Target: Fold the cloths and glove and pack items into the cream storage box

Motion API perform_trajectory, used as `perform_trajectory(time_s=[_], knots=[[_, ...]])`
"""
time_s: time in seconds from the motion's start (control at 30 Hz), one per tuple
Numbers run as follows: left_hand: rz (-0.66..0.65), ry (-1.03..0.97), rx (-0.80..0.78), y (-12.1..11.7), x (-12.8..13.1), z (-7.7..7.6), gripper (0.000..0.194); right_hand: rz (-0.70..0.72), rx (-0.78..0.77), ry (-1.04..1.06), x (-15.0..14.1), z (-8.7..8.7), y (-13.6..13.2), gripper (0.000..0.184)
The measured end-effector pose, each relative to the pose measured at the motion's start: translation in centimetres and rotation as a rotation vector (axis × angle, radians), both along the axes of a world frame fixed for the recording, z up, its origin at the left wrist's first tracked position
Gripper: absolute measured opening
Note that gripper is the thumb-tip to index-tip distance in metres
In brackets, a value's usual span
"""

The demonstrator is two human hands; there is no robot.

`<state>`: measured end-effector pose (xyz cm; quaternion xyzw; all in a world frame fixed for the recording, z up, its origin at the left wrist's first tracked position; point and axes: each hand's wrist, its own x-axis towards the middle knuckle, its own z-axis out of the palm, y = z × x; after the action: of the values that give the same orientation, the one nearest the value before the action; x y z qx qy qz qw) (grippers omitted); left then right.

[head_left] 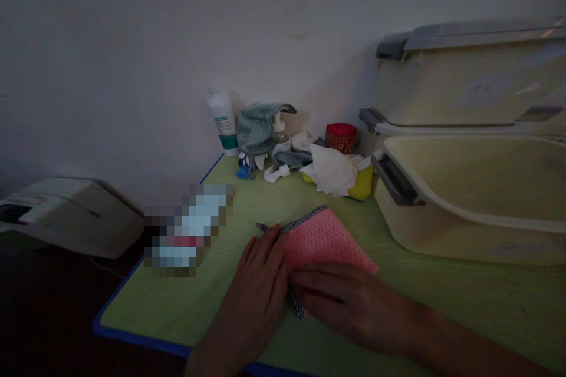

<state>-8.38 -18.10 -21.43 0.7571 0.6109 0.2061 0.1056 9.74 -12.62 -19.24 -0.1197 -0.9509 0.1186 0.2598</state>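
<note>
A folded pink textured cloth (325, 238) with a black-and-white checked edging lies on the green table, its far corner flat and its near part covered by my hands. My left hand (256, 285) rests along the cloth's left side, fingers stretched forward and lying flat on the edging. From the right, my right hand (349, 300) reaches across the near part, with fingers bent together on the cloth close to the left thumb. A strip of checked edging pokes out below, between the two hands. What lies under the fingers is hidden.
Right of the hands stands an uncovered cream bin (398, 227), with lidded bins (451, 85) behind. Along the wall are a white bottle (222, 123), a grey-green cloth (256, 126), crumpled tissues (331, 168) and a red basket (340, 136). A blurred-out object (194, 230) lies left, near the blue table edge (141, 339).
</note>
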Motion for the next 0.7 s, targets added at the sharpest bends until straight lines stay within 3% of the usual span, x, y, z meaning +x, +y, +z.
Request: perform_trajectory(time_s=[0.4, 0.7], knots=[[-0.005, 0.062, 0.018, -0.1, 0.2, 0.3, 0.045, 0.06, 0.025, -0.173, -0.1, -0.8, 0.2, 0.017], [-0.123, 0.208, 0.022, 0.0, 0.0, 0.1, 0.061, 0.072, -0.396, -0.047, 0.8, 0.6, 0.5, 0.019]])
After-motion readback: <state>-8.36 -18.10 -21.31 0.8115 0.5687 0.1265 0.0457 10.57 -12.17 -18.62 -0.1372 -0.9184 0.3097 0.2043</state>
